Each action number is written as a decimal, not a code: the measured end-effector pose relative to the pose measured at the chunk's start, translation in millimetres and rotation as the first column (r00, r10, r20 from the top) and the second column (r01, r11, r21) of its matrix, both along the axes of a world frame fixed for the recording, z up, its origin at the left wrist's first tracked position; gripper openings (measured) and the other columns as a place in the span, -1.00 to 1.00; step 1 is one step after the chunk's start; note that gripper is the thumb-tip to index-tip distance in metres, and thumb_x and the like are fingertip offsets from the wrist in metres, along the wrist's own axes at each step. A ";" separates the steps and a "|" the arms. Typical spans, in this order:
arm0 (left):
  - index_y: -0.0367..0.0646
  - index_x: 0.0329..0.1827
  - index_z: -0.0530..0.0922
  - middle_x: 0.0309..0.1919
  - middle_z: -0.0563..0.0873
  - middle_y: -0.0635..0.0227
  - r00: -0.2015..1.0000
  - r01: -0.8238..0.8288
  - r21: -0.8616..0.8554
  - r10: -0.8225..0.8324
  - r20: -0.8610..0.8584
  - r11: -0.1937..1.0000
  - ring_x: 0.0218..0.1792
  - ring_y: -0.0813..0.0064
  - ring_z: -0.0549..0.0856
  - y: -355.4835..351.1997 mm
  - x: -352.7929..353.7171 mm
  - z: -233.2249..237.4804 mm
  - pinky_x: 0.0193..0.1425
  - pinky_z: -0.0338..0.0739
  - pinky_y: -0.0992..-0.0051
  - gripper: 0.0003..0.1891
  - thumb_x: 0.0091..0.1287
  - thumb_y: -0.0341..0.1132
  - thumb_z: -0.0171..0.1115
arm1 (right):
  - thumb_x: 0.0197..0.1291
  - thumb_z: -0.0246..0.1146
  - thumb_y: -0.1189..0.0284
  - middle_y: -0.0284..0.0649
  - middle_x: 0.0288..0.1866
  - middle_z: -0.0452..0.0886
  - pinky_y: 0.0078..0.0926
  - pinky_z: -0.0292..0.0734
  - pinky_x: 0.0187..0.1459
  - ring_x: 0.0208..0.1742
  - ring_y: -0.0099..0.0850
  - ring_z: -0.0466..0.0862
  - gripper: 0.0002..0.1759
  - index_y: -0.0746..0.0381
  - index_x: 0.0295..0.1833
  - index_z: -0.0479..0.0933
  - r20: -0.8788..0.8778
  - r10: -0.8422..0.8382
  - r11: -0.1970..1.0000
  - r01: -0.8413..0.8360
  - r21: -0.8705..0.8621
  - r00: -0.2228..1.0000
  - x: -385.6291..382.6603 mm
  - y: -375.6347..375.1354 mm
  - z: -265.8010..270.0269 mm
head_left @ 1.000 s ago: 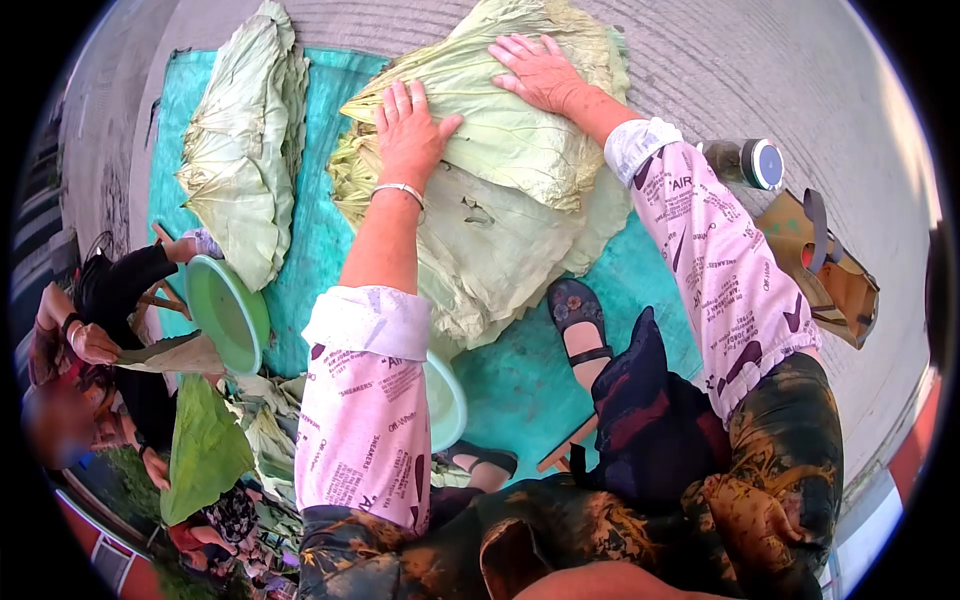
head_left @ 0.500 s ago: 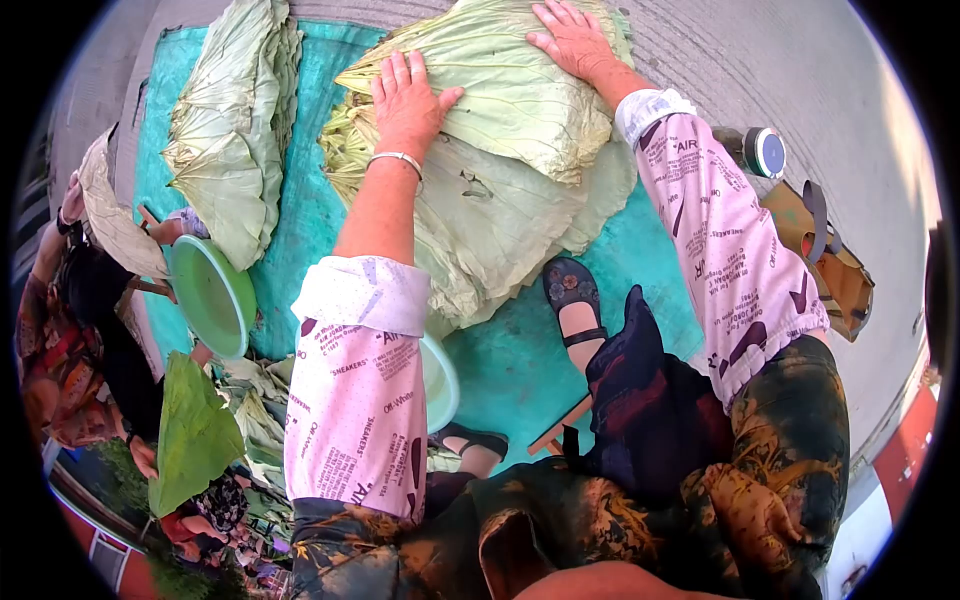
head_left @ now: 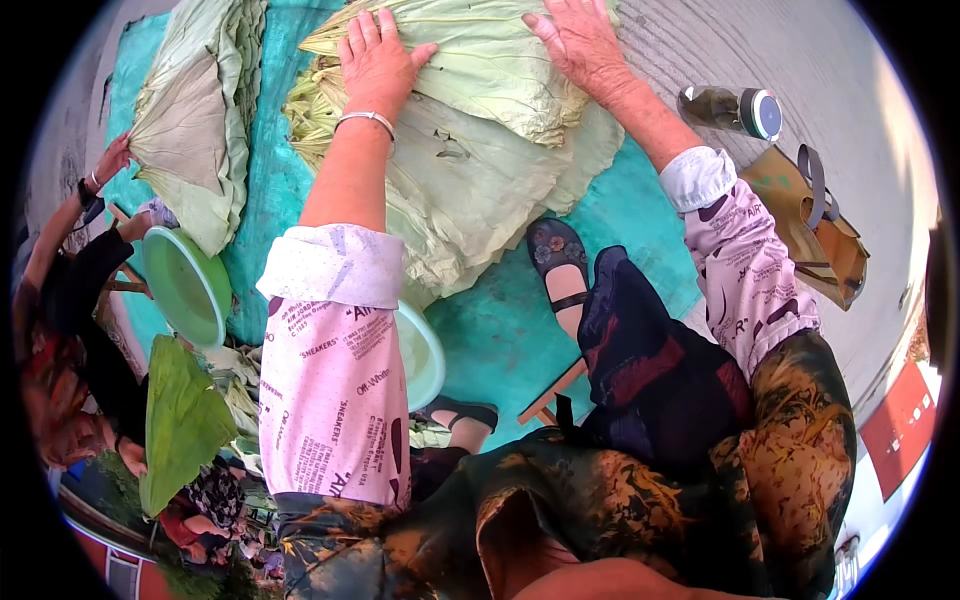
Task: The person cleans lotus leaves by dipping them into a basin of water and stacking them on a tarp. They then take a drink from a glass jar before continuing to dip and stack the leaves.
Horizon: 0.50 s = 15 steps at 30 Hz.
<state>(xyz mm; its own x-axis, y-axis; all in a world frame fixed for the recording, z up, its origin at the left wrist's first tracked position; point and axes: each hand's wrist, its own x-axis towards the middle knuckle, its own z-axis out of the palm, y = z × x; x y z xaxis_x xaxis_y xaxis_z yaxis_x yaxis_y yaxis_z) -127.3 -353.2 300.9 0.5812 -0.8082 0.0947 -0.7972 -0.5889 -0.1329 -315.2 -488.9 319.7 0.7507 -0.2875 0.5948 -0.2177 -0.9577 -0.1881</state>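
A stack of large, pale green dried leaves lies fanned out on a turquoise sheet in front of me. My left hand rests flat on the top leaf near its gathered yellowish end, fingers spread. At the far right edge of the same leaf is my right hand, its thumb held apart and its fingertips cut off by the top of the view. Neither hand grips anything that I can see. Part of a pale green basin shows beside my left sleeve.
On the left, another person's hand touches a second leaf stack; their other hand is at a bright green leaf. A green basin stands near them. At right are a jar and a brown bag.
My right hand has moved outward to the leaf's right edge, while my left stays flat. The other person has laid a brownish leaf onto the second stack.
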 end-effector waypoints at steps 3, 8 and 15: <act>-0.12 0.45 0.05 0.44 0.08 0.10 1.000 -0.005 0.040 0.004 0.017 0.999 0.46 0.17 -0.01 0.5 4.3 -3.2 0.46 -0.17 0.16 -0.07 0.18 0.36 -0.02 | 0.26 -0.01 -0.02 -0.14 0.40 0.20 -0.09 -0.04 0.38 0.43 -0.24 0.14 -0.31 0.18 0.37 0.17 -0.151 0.147 0.970 -0.113 0.215 0.977 -3.7 36.7 -12.8; -0.12 0.45 0.04 0.43 0.08 0.08 1.000 0.018 -0.001 -0.018 0.026 1.000 0.46 0.16 -0.01 4.4 10.0 -12.2 0.46 -0.15 0.15 -0.06 0.17 0.37 -0.03 | 0.27 -0.01 0.02 -0.19 0.44 0.14 -0.09 -0.06 0.39 0.44 -0.27 0.13 -0.32 0.11 0.41 0.12 -0.347 0.201 0.978 -0.165 0.131 0.916 -46.1 30.6 -58.1; -0.30 0.35 0.22 0.30 0.34 0.01 0.981 0.082 -0.109 -0.061 0.183 0.991 0.34 0.16 0.29 6.0 -10.6 4.5 0.38 0.15 0.22 -0.26 0.22 0.00 0.17 | 0.22 0.09 0.10 -0.20 0.36 0.27 -0.17 0.01 0.37 0.39 -0.27 0.22 -0.38 0.11 0.35 0.22 -0.286 0.126 0.970 -0.057 0.238 0.950 -98.7 18.1 -50.0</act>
<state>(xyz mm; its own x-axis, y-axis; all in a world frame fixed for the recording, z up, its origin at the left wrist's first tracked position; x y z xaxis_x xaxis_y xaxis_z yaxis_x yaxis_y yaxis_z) -137.9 -347.3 305.4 0.4877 -0.8245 0.2870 -0.8072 -0.5511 -0.2115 -413.9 -470.9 269.7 0.9122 -0.3087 0.2694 -0.2098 -0.9167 -0.3401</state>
